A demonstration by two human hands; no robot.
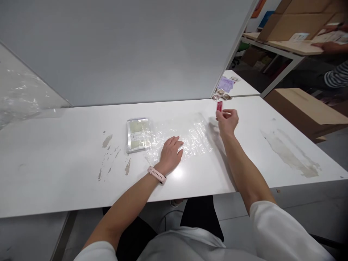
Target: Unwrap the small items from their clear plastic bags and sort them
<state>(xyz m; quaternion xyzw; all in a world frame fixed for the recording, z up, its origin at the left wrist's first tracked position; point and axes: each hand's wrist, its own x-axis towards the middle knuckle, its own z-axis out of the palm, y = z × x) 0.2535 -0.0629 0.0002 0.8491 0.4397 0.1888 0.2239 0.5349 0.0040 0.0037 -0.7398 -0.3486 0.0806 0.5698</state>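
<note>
Head view: right hand (227, 121) grip pinches small red packet (219, 106); left hand (170, 152) flat, released.

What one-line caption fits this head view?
Left hand flat on clear plastic sheet beside clear packet stack; right hand pinches small red packet above white table.

My left hand (170, 152) lies flat, palm down, fingers spread a little forward, a pink band on its wrist. My right hand (227, 121) is raised ahead of it, arm outstretched, thumb and fingertips pinched together.
</note>
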